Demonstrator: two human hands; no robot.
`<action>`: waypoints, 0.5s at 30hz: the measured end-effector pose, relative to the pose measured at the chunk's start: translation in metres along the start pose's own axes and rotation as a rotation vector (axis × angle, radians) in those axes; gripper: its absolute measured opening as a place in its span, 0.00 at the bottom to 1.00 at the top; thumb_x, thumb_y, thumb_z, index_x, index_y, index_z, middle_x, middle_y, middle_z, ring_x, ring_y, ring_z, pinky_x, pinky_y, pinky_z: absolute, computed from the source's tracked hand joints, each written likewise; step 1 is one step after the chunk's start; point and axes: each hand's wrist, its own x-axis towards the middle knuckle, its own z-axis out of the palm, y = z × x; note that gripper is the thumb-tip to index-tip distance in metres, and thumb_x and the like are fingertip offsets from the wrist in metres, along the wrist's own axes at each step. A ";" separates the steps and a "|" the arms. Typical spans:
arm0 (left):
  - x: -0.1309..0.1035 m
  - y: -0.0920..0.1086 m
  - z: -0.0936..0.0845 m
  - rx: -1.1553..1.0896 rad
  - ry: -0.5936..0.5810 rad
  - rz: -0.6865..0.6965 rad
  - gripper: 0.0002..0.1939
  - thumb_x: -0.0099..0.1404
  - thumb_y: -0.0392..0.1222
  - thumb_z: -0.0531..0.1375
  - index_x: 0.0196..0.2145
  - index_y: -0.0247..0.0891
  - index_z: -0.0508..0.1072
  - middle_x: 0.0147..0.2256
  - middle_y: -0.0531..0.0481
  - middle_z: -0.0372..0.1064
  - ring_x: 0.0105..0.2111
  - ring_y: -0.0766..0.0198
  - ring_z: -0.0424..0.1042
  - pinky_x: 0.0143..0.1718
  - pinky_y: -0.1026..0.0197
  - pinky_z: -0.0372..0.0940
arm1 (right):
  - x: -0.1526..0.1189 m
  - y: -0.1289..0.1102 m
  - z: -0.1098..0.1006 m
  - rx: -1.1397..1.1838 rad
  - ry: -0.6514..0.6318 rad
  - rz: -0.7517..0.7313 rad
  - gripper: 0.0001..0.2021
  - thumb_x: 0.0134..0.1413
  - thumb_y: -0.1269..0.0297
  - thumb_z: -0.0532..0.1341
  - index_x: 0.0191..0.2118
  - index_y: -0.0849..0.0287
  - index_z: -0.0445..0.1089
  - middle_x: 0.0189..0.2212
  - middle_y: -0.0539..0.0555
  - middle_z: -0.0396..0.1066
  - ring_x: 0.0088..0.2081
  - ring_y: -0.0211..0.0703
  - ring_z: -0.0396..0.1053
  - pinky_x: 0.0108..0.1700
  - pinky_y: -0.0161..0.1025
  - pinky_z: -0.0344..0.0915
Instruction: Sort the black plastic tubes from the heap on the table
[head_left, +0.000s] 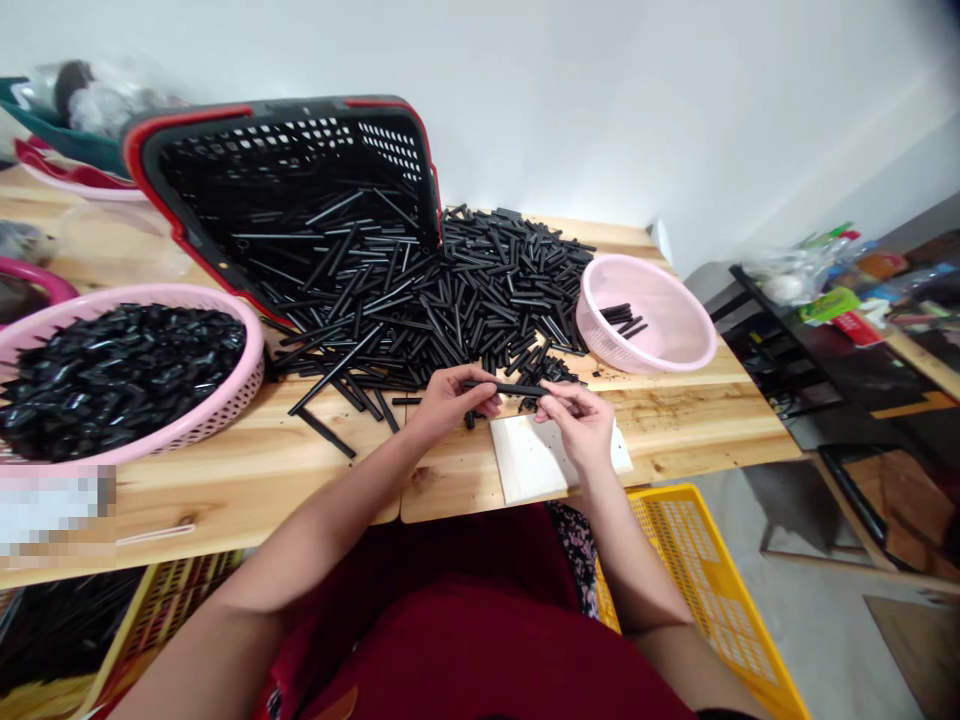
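Between my two hands a thin black tube (517, 390) is held level, just above the table's front part. My left hand (454, 400) pinches its left end. Closed around the right end is my right hand (579, 420), whose fingers hide that tip. Under the right hand lies a white board (525, 465). Small black scraps (559, 370) are scattered just behind the tube. A large pile of black tubes (480, 290) spreads over the table beyond, spilling from a tipped dark basket (285, 125) with a red rim.
A pink basin (675, 320) with several short black tubes stands at the right. At the left a pink basket (251, 365) is heaped with glossy black pieces. A yellow crate (705, 560) sits below the wooden table's (712, 420) front edge. The wall is behind.
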 end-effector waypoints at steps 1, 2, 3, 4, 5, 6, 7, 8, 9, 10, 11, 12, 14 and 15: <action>0.000 0.000 0.000 -0.019 0.004 -0.004 0.24 0.52 0.52 0.67 0.37 0.27 0.69 0.26 0.47 0.72 0.23 0.70 0.72 0.26 0.68 0.69 | 0.001 0.000 0.002 0.040 -0.026 0.016 0.17 0.45 0.57 0.70 0.38 0.63 0.72 0.31 0.53 0.71 0.25 0.34 0.69 0.30 0.35 0.73; 0.001 -0.001 0.000 -0.051 0.018 0.000 0.25 0.51 0.52 0.67 0.36 0.28 0.68 0.24 0.49 0.71 0.21 0.71 0.71 0.24 0.69 0.68 | 0.002 0.001 0.004 0.091 -0.053 0.036 0.18 0.43 0.56 0.70 0.36 0.63 0.71 0.32 0.53 0.70 0.24 0.33 0.68 0.29 0.35 0.73; 0.001 -0.001 0.001 -0.092 0.035 0.008 0.25 0.49 0.52 0.68 0.35 0.28 0.68 0.23 0.51 0.70 0.19 0.72 0.68 0.21 0.70 0.65 | 0.002 0.003 0.008 0.150 -0.078 0.062 0.19 0.41 0.55 0.71 0.34 0.64 0.70 0.32 0.52 0.70 0.23 0.32 0.68 0.28 0.34 0.72; 0.001 -0.001 0.001 -0.137 0.054 0.016 0.26 0.47 0.53 0.69 0.34 0.29 0.67 0.21 0.53 0.68 0.17 0.74 0.66 0.19 0.71 0.62 | 0.002 0.006 0.013 0.214 -0.104 0.096 0.20 0.40 0.54 0.72 0.33 0.64 0.67 0.31 0.52 0.69 0.23 0.31 0.67 0.26 0.33 0.71; 0.001 -0.001 0.002 -0.181 0.077 0.024 0.27 0.45 0.54 0.69 0.33 0.30 0.67 0.19 0.55 0.66 0.15 0.76 0.63 0.17 0.73 0.58 | 0.001 0.011 0.019 0.273 -0.135 0.141 0.22 0.39 0.53 0.72 0.32 0.63 0.65 0.29 0.50 0.68 0.22 0.31 0.65 0.24 0.31 0.69; 0.001 -0.002 0.003 -0.214 0.100 0.026 0.27 0.44 0.54 0.70 0.32 0.30 0.66 0.17 0.57 0.63 0.14 0.77 0.60 0.15 0.74 0.55 | -0.001 0.017 0.025 0.321 -0.172 0.191 0.23 0.39 0.52 0.72 0.31 0.63 0.62 0.27 0.49 0.67 0.22 0.30 0.64 0.22 0.30 0.67; 0.000 -0.002 0.004 -0.231 0.113 0.022 0.27 0.44 0.55 0.70 0.32 0.31 0.66 0.16 0.58 0.61 0.13 0.78 0.58 0.15 0.74 0.52 | -0.003 0.024 0.031 0.347 -0.224 0.240 0.25 0.38 0.51 0.72 0.31 0.62 0.59 0.26 0.48 0.65 0.21 0.29 0.63 0.20 0.28 0.64; 0.000 -0.002 0.006 -0.224 0.108 0.014 0.27 0.45 0.55 0.69 0.32 0.31 0.66 0.16 0.59 0.59 0.14 0.79 0.56 0.15 0.74 0.51 | -0.006 0.030 0.036 0.342 -0.288 0.278 0.26 0.38 0.51 0.72 0.31 0.62 0.57 0.25 0.47 0.63 0.21 0.29 0.62 0.19 0.28 0.63; -0.002 -0.002 0.007 -0.194 0.086 0.007 0.26 0.46 0.55 0.68 0.32 0.30 0.67 0.16 0.58 0.59 0.15 0.79 0.57 0.16 0.74 0.52 | -0.009 0.035 0.040 0.303 -0.351 0.300 0.27 0.38 0.52 0.72 0.31 0.61 0.55 0.24 0.46 0.62 0.21 0.29 0.61 0.19 0.27 0.62; -0.003 -0.002 0.008 -0.149 0.059 0.009 0.25 0.48 0.55 0.67 0.32 0.30 0.68 0.18 0.57 0.60 0.17 0.79 0.58 0.18 0.74 0.54 | -0.011 0.038 0.042 0.240 -0.402 0.301 0.27 0.37 0.53 0.72 0.31 0.61 0.55 0.24 0.46 0.61 0.22 0.29 0.60 0.20 0.27 0.62; -0.004 -0.002 0.008 -0.094 0.036 0.024 0.24 0.51 0.55 0.66 0.32 0.29 0.68 0.20 0.55 0.62 0.19 0.79 0.60 0.21 0.74 0.56 | -0.011 0.038 0.042 0.175 -0.429 0.278 0.27 0.36 0.55 0.73 0.31 0.61 0.54 0.24 0.46 0.60 0.22 0.28 0.59 0.22 0.27 0.62; -0.005 -0.002 0.009 -0.031 0.025 0.046 0.23 0.53 0.55 0.64 0.33 0.29 0.68 0.23 0.54 0.63 0.22 0.79 0.62 0.24 0.74 0.58 | -0.010 0.035 0.040 0.127 -0.425 0.237 0.27 0.36 0.56 0.73 0.32 0.61 0.55 0.24 0.45 0.59 0.23 0.28 0.58 0.23 0.26 0.61; -0.005 -0.001 0.010 0.114 0.023 0.082 0.23 0.58 0.56 0.60 0.34 0.29 0.68 0.26 0.53 0.64 0.25 0.79 0.62 0.27 0.74 0.58 | -0.003 0.023 0.033 0.097 -0.341 0.131 0.26 0.41 0.53 0.71 0.35 0.61 0.56 0.25 0.46 0.58 0.24 0.26 0.55 0.24 0.25 0.57; -0.005 0.000 0.010 0.191 0.010 0.085 0.23 0.60 0.57 0.58 0.34 0.30 0.68 0.26 0.54 0.62 0.25 0.79 0.60 0.27 0.74 0.56 | 0.001 0.015 0.030 0.094 -0.286 0.082 0.24 0.45 0.50 0.68 0.37 0.60 0.57 0.25 0.46 0.57 0.23 0.26 0.54 0.24 0.24 0.56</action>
